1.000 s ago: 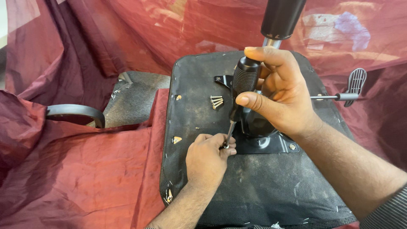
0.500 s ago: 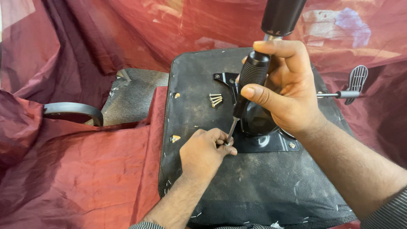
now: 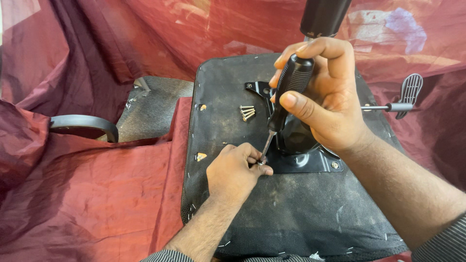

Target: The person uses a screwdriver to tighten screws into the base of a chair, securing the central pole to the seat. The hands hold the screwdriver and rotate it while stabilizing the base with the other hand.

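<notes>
An upturned office chair seat point(image 3: 233, 111) with a black fabric underside lies in front of me. A black metal mechanism plate point(image 3: 301, 162) is mounted on it. My right hand point(image 3: 325, 97) grips a black-handled screwdriver point(image 3: 286, 94), tilted, its tip down at the plate's near left corner. My left hand point(image 3: 235, 170) pinches a small screw at that tip, fingers closed around it. A few loose screws point(image 3: 247, 112) lie on the seat behind the plate.
A black gas-lift cylinder point(image 3: 324, 17) rises from the mechanism. A lever with a paddle handle point(image 3: 407, 94) sticks out to the right. A grey armrest point(image 3: 82, 125) lies at left. Dark red cloth point(image 3: 87, 194) surrounds the seat.
My right hand has raised and tilted the screwdriver handle slightly, turning it. My left hand has stayed at the tip.
</notes>
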